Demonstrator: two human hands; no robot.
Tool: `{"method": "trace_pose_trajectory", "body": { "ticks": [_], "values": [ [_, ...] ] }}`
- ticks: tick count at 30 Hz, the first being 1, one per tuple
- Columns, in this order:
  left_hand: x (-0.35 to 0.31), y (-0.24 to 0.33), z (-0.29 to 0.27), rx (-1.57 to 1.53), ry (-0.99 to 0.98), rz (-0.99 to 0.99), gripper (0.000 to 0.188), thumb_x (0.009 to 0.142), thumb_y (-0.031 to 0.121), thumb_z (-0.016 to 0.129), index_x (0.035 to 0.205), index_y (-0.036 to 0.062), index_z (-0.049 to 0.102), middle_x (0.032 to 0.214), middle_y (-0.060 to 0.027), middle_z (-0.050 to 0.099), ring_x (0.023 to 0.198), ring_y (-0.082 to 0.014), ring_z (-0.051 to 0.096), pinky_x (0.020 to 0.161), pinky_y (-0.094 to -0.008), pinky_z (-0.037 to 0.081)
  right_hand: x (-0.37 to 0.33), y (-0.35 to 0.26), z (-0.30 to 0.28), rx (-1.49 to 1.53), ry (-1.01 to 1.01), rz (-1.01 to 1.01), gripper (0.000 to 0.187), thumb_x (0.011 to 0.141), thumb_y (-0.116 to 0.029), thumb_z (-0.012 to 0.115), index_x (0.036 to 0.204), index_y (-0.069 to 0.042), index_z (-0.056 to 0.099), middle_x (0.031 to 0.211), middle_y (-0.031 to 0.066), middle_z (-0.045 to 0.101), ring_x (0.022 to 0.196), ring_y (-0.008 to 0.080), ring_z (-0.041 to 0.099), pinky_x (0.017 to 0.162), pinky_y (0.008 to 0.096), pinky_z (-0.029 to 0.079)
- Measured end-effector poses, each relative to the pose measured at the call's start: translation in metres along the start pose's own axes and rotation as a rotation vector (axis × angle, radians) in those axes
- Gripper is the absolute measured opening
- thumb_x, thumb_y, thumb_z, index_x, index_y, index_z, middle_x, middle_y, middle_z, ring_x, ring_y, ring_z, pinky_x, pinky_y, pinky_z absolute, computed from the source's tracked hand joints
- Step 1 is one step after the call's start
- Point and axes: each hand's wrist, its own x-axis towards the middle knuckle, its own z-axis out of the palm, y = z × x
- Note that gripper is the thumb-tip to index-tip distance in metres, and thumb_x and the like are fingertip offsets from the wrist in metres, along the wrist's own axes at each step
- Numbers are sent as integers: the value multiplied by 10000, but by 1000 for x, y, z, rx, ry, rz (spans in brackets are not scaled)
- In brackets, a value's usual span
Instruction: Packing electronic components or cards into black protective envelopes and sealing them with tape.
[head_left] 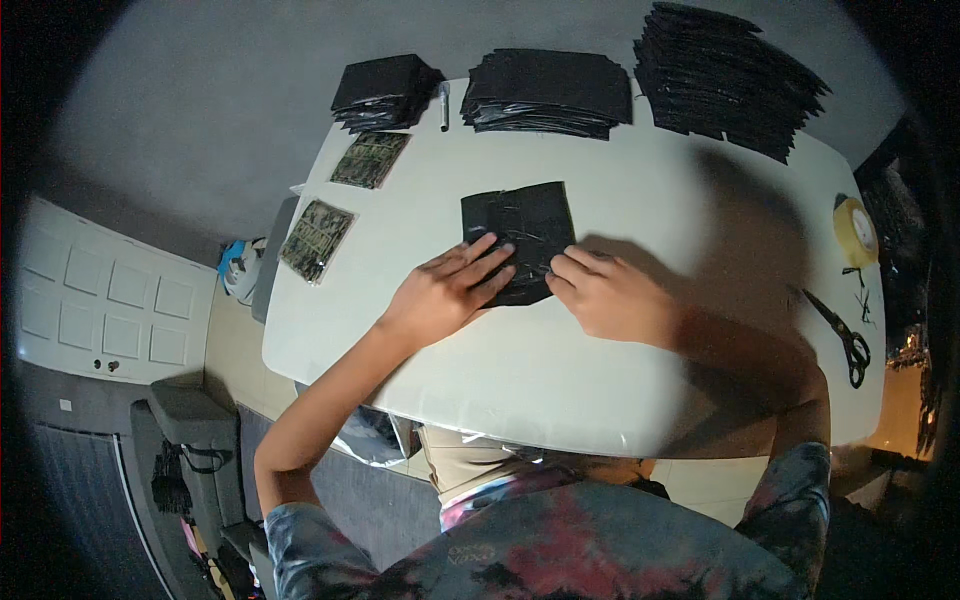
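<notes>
In front of me on the white table lies a flat black plastic packet, roughly square, with shiny creases on its upper face. My left hand rests on its left and lower part, fingers spread and pressed against the plastic. At the packet's lower right edge, my right hand has curled fingers closed on the rim. The fingers hide part of the lower packet. To the left lie two camouflage-patterned pieces in clear wrap, one nearer and one farther.
Along the far edge stand three black stacks: a small left one, a middle one and a tall right one. A marker lies between the first two. Black scissors and a tape roll sit at the right edge.
</notes>
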Motion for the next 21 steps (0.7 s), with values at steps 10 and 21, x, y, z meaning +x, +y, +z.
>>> {"method": "trace_pose_trajectory", "body": {
  "ticks": [10, 21],
  "values": [
    [-4, 14, -7, 193, 171, 20, 268, 841, 134, 741, 1103, 114, 790, 1041, -24, 691, 872, -195, 700, 738, -332, 585, 4, 12, -2, 181, -147, 108, 288, 946, -116, 639, 1187, 23, 713, 1157, 139, 625, 1198, 274, 614, 941, 420, 573],
    [5, 0, -11, -376, 120, -322, 171, 850, 181, 834, 931, 33, 802, 883, -118, 719, 747, -320, 720, 710, -389, 599, 11, 14, -12, 218, -145, 179, 216, 997, -162, 643, 1105, 7, 722, 1090, 126, 624, 1116, 261, 621, 884, 394, 571]
  ]
}}
